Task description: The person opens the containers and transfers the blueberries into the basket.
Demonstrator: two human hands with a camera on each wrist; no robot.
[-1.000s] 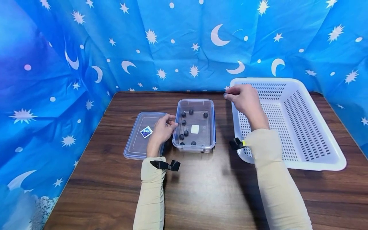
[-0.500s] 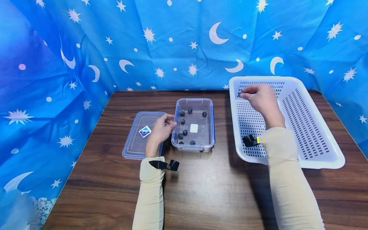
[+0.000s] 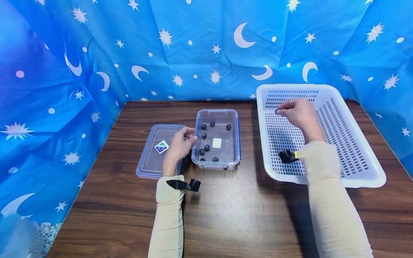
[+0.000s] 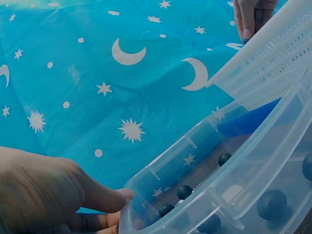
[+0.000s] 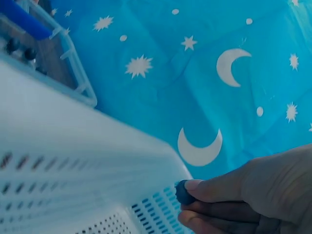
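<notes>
My right hand [image 3: 301, 114] is over the white basket [image 3: 361, 183], pinching a dark blueberry [image 5: 185, 193] between thumb and fingers. The right wrist view shows the fruit's small crown near the thumb tip. At the clear plastic box [image 3: 239, 143], my left hand [image 3: 179, 143] holds the left rim, its thumb [image 4: 109, 197] against the edge. Several more blueberries [image 3: 207, 147] lie scattered on the box floor, mostly toward its left side. The basket's holed floor shows partly; my right hand and sleeve hide some of it.
A clear lid [image 3: 151, 165] with a blue-edged rim and a diamond label lies left of the box, partly under my left hand. The dark wooden table [image 3: 226, 215] ends at a blue star-and-moon cloth [image 3: 193, 53] behind and at the sides.
My right hand has moved right, from the basket's left rim to over its inside, carrying the blueberry, and has come slightly nearer. The left hand stays at the box.
</notes>
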